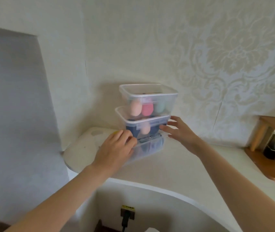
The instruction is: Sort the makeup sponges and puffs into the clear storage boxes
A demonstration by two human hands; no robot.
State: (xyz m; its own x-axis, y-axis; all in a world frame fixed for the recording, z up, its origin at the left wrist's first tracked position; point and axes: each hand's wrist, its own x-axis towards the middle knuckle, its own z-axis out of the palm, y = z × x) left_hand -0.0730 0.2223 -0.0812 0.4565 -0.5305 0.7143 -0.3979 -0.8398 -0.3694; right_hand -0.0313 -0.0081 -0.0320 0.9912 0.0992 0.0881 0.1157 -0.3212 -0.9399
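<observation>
Clear boxes stacked on my counter; my left hand grips the lowest box, right hand spread open alongside.

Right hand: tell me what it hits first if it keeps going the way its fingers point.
The right hand is open, fingers aimed left toward the stack. It would likely meet the lower clear box first, at its right end; the fingertips look at or almost on it, though blur hides actual contact.
</observation>
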